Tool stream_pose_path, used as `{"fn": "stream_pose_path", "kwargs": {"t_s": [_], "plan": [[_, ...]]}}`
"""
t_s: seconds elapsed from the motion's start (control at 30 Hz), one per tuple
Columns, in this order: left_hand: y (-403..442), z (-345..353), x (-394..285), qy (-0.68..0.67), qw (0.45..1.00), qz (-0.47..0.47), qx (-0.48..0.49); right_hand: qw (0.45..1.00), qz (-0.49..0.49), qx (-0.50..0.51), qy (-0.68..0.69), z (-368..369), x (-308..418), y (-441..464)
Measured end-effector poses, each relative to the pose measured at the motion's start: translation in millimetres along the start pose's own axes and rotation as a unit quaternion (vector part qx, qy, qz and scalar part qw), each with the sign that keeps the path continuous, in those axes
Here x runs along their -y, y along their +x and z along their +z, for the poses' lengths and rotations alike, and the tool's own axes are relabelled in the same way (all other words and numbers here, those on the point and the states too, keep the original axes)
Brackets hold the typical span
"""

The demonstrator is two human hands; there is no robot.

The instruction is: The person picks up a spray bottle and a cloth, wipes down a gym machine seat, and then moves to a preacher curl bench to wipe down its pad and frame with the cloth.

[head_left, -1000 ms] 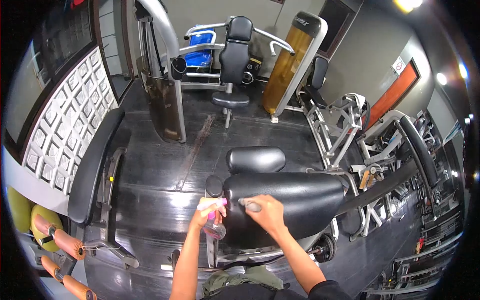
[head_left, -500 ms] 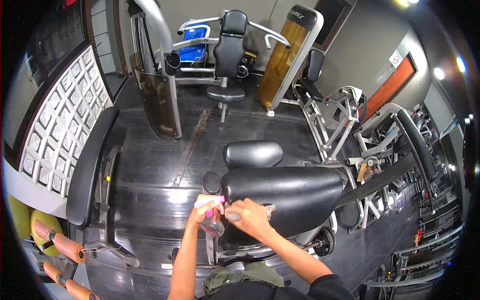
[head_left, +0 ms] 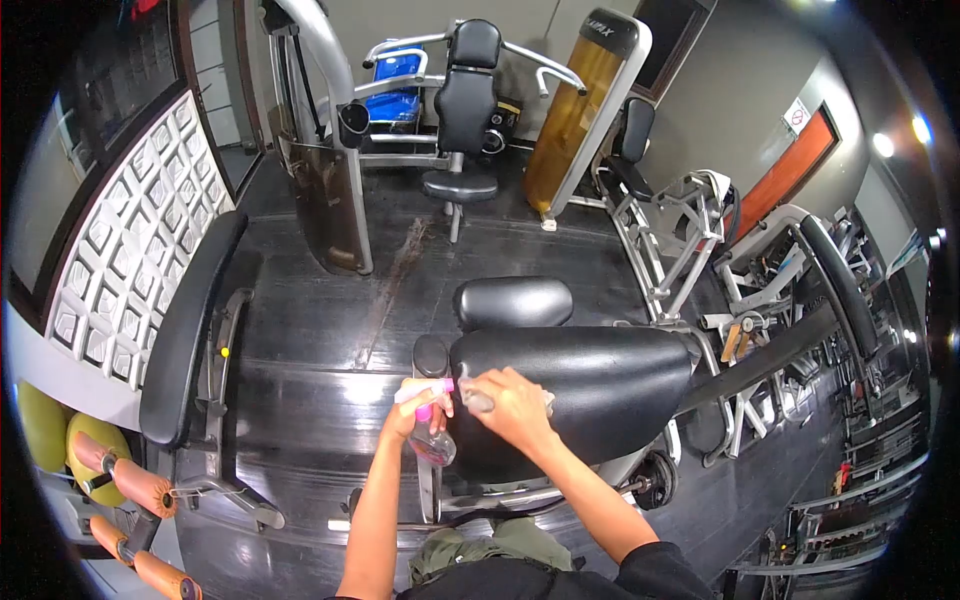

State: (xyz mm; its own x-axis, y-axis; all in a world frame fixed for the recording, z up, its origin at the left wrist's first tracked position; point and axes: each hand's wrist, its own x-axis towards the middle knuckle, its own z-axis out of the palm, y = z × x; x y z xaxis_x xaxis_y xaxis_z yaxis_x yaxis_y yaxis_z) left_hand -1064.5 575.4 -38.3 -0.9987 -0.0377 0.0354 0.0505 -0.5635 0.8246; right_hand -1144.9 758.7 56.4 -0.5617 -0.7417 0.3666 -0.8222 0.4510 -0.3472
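Observation:
A clear spray bottle [head_left: 434,443] with a pink and white top hangs upright from my left hand [head_left: 408,410], whose fingers wrap round its neck and trigger. My right hand [head_left: 512,405] is closed on a greyish cloth [head_left: 479,401], which pokes out on both sides of the fist. That hand is over the left end of the black padded bench [head_left: 590,385], close to the bottle's nozzle. Whether the cloth touches the pad cannot be made out. A smaller black pad [head_left: 515,301] lies just beyond the bench.
A long black bench [head_left: 190,340] stands at the left. Ahead are a seated machine [head_left: 466,115] and a tall weight stack housing [head_left: 580,120]. More machines fill the right side. A small weight plate [head_left: 656,480] sits low beside the bench.
Since the first frame, my right hand has turned and closed in toward the bottle, and the cloth now shows at its right side too. My left hand keeps hold of the bottle. The view has shifted slightly.

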Motion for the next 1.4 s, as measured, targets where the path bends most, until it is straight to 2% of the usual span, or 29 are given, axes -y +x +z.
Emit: {"fn": "stream_pose_path", "kwargs": {"t_s": [0.1, 0.23, 0.33, 0.57, 0.73, 0.87, 1.0, 1.23, 1.4], "plan": [[1.0, -1.1, -2.9, 0.015, 1.0, -0.02, -0.003, 0.998, -0.029, 0.046, -0.011, 8.9, 8.0, -28.6], [1.4, -1.3, -1.3, -0.001, 1.0, -0.001, 0.013, 0.988, -0.057, 0.131, -0.064, 21.8, 14.1, -65.6], [1.4, -0.3, -0.9, 0.016, 1.0, 0.003, 0.01, 0.99, -0.036, 0.126, -0.059, 13.5, 7.1, -66.7], [1.3, -2.0, 0.7, 0.006, 1.0, -0.005, 0.006, 0.992, 0.082, -0.096, -0.024, -5.3, -12.4, -23.4], [1.1, -4.4, 2.8, -0.008, 1.0, 0.004, 0.006, 0.998, 0.053, -0.039, -0.001, -3.1, 5.8, -49.7], [1.1, -3.2, 2.5, -0.001, 1.0, -0.007, -0.014, 0.997, 0.009, 0.074, -0.023, 13.6, 1.2, -93.2], [0.9, -1.2, -0.6, 0.006, 1.0, -0.002, -0.005, 0.999, 0.028, 0.027, -0.031, 1.7, -11.6, -92.6], [1.7, 4.1, 0.1, 0.069, 0.997, -0.004, -0.026, 0.975, 0.138, -0.172, -0.005, -15.4, -24.5, -44.6], [-2.2, 10.9, -5.0, 0.067, 0.996, -0.036, -0.04, 0.988, 0.112, -0.102, 0.015, -1.9, -7.3, -62.9]]}}
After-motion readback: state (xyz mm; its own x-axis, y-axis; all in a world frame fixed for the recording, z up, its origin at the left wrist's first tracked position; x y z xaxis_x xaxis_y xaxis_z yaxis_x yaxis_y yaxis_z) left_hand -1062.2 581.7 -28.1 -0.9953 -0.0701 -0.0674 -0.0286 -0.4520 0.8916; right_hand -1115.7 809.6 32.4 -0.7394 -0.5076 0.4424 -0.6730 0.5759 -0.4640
